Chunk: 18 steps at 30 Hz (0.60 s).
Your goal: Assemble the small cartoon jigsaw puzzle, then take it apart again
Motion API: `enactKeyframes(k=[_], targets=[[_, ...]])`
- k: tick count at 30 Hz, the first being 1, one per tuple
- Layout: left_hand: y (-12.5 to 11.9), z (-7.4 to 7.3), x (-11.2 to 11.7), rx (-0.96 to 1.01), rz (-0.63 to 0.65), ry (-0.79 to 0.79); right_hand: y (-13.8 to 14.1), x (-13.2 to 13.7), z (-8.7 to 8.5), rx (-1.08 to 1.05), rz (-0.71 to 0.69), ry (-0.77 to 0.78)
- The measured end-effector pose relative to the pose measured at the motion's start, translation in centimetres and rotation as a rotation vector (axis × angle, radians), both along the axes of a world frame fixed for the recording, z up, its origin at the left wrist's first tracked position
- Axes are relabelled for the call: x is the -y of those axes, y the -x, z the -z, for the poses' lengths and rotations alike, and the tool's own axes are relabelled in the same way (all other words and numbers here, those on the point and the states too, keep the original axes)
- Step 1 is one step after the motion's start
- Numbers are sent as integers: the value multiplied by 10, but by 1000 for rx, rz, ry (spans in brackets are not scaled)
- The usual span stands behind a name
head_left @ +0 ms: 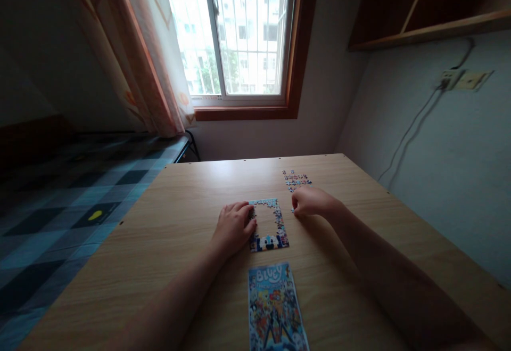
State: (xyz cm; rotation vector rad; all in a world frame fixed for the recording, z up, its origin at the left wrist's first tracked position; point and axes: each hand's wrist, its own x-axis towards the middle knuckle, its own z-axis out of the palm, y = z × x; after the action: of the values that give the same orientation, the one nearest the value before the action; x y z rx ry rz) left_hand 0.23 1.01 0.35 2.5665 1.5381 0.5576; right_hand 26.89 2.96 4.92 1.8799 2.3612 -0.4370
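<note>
On the table lies a partly joined jigsaw puzzle [282,228], its border built up around bare tabletop, with a blue and white character's face along the bottom. My left hand [235,223] rests with its fingers stretched out over the puzzle's left edge. To the right of the puzzle, my right hand [313,202] is closed in a pinch, and a small light-blue puzzle piece [293,211] shows at its fingertips. Just beyond that hand, several loose puzzle pieces [295,179] are laid out in rows, the nearest partly hidden by it.
A Bluey picture sheet or box lid [275,305] lies nearer to me, below the puzzle. The wooden table [191,196] has a checked bed [51,207] to its left. A wall with a socket and cable [451,79] stands at the right, a window [247,37] ahead.
</note>
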Motion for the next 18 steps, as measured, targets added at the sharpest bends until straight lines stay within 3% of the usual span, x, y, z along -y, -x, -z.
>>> enactKeyframes(k=[9, 18], targets=[[1, 1, -1, 28, 11, -2, -3, -2, -3, -98, -22, 93], [-1, -2, 1, 5, 3, 8, -8, -7, 7, -199, -34, 188]])
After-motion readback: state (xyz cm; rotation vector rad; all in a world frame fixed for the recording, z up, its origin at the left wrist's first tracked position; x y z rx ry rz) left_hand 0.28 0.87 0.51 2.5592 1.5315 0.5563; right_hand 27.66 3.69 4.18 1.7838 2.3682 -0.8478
